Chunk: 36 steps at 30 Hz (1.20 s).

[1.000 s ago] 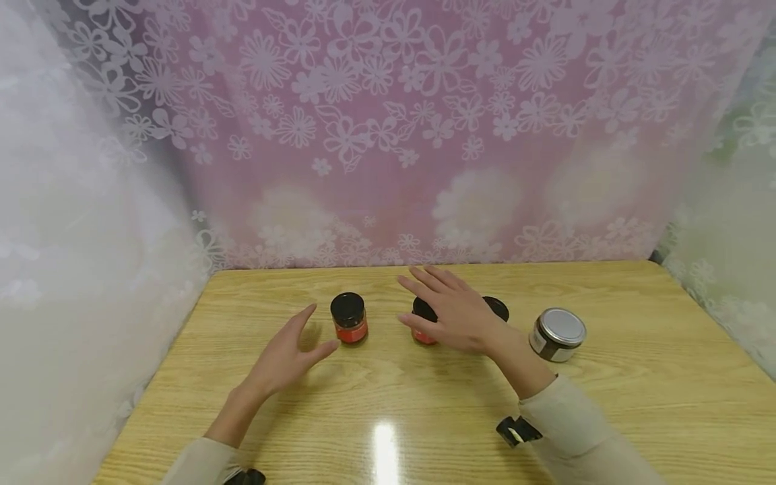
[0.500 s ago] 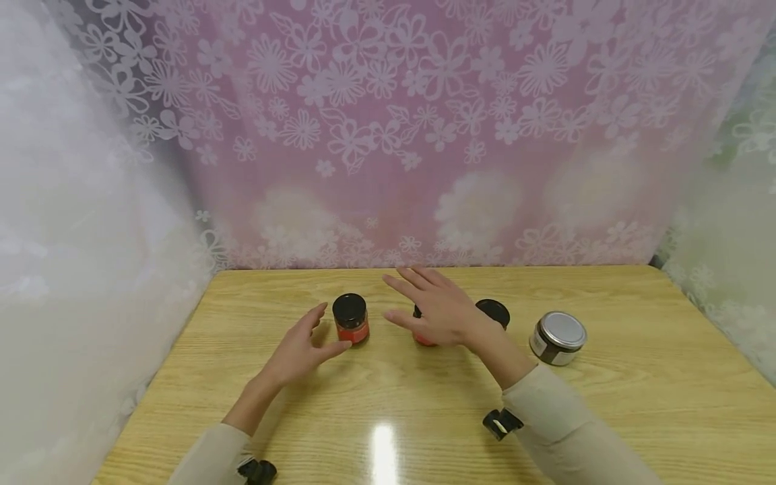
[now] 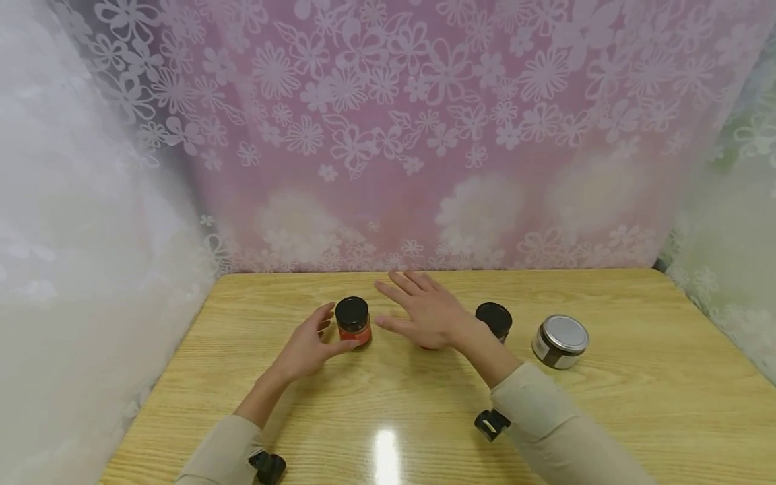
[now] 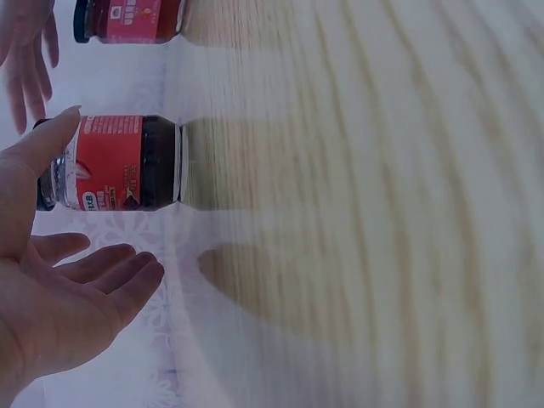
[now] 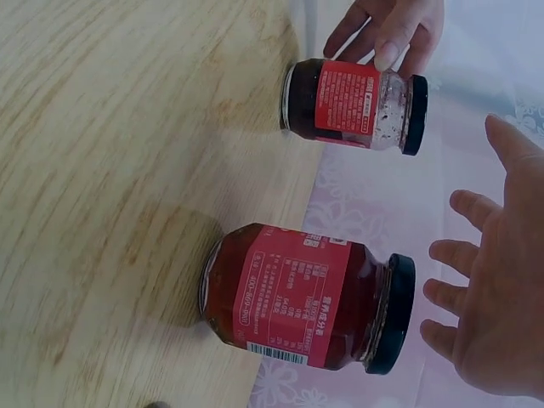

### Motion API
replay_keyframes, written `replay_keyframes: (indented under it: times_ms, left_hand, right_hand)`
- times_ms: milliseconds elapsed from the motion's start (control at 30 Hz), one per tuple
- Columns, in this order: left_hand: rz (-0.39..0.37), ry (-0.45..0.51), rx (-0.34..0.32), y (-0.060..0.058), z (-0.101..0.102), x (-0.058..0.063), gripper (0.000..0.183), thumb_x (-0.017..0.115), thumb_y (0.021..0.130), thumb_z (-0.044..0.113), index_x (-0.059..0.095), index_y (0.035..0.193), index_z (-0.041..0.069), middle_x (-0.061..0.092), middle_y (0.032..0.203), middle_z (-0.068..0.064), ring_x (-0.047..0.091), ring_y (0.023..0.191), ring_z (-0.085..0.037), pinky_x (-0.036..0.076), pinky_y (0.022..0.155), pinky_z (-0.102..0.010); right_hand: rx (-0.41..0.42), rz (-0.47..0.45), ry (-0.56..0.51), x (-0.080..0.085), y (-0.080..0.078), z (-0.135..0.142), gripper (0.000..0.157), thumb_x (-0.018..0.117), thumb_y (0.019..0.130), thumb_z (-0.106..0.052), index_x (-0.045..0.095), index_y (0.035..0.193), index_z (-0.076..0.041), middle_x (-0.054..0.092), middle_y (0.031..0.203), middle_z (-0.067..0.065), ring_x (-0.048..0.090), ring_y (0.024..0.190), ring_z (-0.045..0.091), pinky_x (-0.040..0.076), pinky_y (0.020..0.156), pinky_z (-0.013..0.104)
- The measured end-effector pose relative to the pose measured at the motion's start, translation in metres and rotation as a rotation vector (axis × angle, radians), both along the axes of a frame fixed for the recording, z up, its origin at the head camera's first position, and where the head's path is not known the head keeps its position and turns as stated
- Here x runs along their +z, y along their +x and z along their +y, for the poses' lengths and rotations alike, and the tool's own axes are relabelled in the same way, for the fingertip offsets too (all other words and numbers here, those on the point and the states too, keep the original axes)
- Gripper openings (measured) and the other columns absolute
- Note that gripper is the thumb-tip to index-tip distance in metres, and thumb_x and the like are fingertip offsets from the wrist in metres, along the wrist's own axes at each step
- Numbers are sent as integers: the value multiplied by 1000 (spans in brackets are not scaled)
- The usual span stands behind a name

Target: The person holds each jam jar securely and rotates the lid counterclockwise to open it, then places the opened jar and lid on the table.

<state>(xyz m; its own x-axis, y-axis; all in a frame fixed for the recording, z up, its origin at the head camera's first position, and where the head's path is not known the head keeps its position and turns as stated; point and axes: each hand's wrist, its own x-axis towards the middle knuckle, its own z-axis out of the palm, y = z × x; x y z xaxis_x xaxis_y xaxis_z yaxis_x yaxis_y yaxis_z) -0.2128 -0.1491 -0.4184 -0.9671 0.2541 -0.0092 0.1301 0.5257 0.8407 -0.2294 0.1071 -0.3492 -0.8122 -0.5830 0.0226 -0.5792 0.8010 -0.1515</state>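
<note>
A glass jar with a black lid and red label [image 3: 354,331] stands upright on the wooden table. My left hand [image 3: 306,347] is spread around its left side, with the thumb in front at the jar and the other fingers apart from it in the left wrist view. My right hand [image 3: 424,315], fingers extended, hovers between this jar and a second red-labelled jar [image 5: 285,297]. That second jar is almost wholly hidden behind the right hand in the head view. In the right wrist view its black lid faces the spread fingers, with a gap between.
Right of the right hand stands another black-lidded jar [image 3: 494,319], partly covered by the forearm. Further right is a wide, low jar with a silver lid [image 3: 560,340]. A flowered pink curtain [image 3: 388,168] hangs behind the table's [image 3: 339,431] back edge.
My left hand has moved right and forward, up to the left jar. My right hand has drifted left across the second jar, uncovering more of the black-lidded jar beside it.
</note>
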Motion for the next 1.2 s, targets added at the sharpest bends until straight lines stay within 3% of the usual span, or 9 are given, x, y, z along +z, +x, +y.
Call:
replay_keyframes:
  times_ms: [300, 567, 833, 1200]
  left_hand:
    - [9, 58, -5, -5, 6, -3, 85, 80, 78, 37, 36, 146, 12, 45, 139, -15, 45, 125, -38, 39, 99, -52]
    - [-1, 82, 8, -8, 8, -6, 83, 80, 77, 36, 38, 144, 11, 50, 133, -13, 49, 121, -35, 40, 98, -51]
    - [2, 140, -3, -7, 15, -5, 74, 81, 78, 25, 43, 139, 7, 57, 122, -7, 57, 110, -25, 46, 92, -44]
    - [0, 150, -16, -17, 19, -11, 61, 79, 80, 17, 50, 132, 4, 60, 115, -7, 60, 103, -24, 47, 89, -45]
  right_hand:
    - [-2, -2, 37, -4, 1, -4, 77, 15, 90, -74, 16, 154, -31, 12, 158, 3, 4, 144, 26, 7, 113, 49]
    - [-9, -17, 55, -6, 2, -10, 72, 26, 93, -70, 18, 153, -32, 11, 158, 0, 5, 144, 26, 6, 113, 49]
    - [-4, -13, 62, -10, 4, -13, 72, 27, 93, -70, 18, 153, -32, 13, 158, 1, 9, 144, 26, 7, 113, 47]
    - [-2, -6, 56, -9, 4, -12, 69, 35, 95, -63, 22, 153, -29, 15, 158, 3, 10, 144, 28, 7, 113, 48]
